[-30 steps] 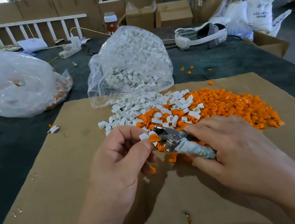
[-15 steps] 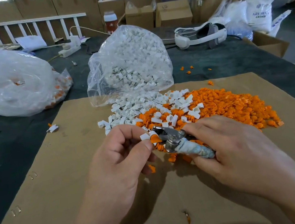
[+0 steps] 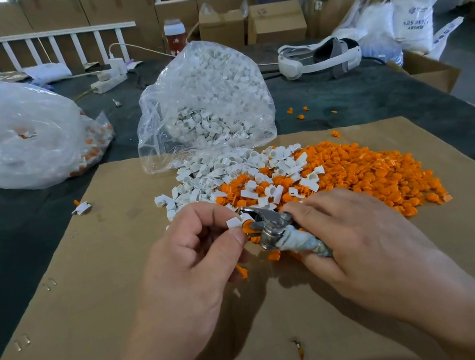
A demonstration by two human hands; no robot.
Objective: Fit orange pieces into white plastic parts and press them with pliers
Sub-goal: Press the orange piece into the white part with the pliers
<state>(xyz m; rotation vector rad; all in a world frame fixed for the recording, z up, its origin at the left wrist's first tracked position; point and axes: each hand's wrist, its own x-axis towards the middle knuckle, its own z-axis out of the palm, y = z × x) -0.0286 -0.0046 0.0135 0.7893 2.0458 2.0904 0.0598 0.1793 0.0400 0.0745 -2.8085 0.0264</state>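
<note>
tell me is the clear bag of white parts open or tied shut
Open: the clear bag lies with its mouth at the cardboard sheet, and white parts spill out of it onto the sheet.

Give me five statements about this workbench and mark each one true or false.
1. The left hand pinches a white part. True.
2. The right hand holds the pliers. True.
3. The clear bag behind the piles is filled with orange pieces. False: it holds white parts.
4. The orange pile lies on a metal tray. False: it lies on the cardboard sheet.
5. A white headset lies on the table beyond the cardboard. True.
</note>
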